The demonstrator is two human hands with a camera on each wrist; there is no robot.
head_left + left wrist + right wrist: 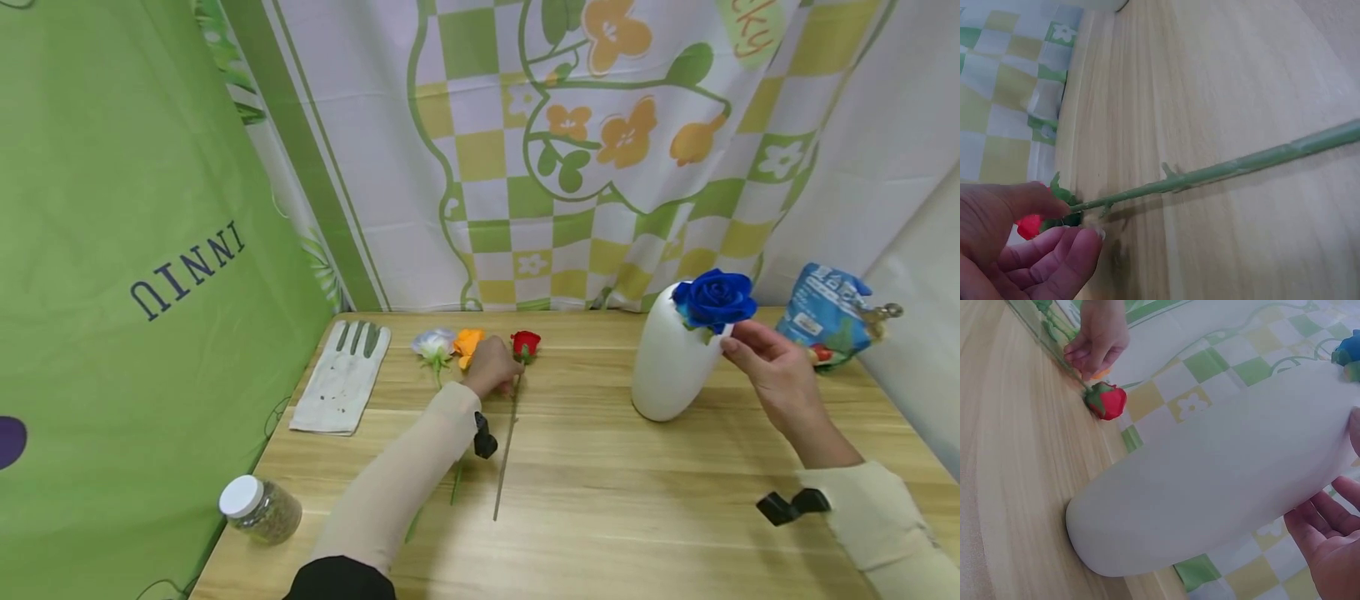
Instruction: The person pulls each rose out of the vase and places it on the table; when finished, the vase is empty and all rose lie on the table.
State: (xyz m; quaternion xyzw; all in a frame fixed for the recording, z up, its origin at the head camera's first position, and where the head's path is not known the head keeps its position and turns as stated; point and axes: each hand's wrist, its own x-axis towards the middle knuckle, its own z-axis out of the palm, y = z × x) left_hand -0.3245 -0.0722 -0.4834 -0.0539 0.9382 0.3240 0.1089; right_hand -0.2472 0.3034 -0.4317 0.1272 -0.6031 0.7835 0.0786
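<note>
Thumb and fingertips of the left hand (492,367) pinch the green stem of a red rose (525,344) just below its bloom. The long stem (1235,166) runs low over the tabletop toward the near side. At the right, a tall white vase (670,358) stands on the table with a blue rose (716,300) in its mouth; the blue rose's stem is hidden inside. The right hand (783,379) holds the vase near its top, thumb and fingers around the upper side (1319,456).
Left of the red rose lie an orange flower (467,340) and a pale white-lilac flower (435,343). A white glove (341,383) lies at the back left, a white-lidded jar (262,508) at the front left. Behind the right hand is a blue bag (821,312). Curtains border the table.
</note>
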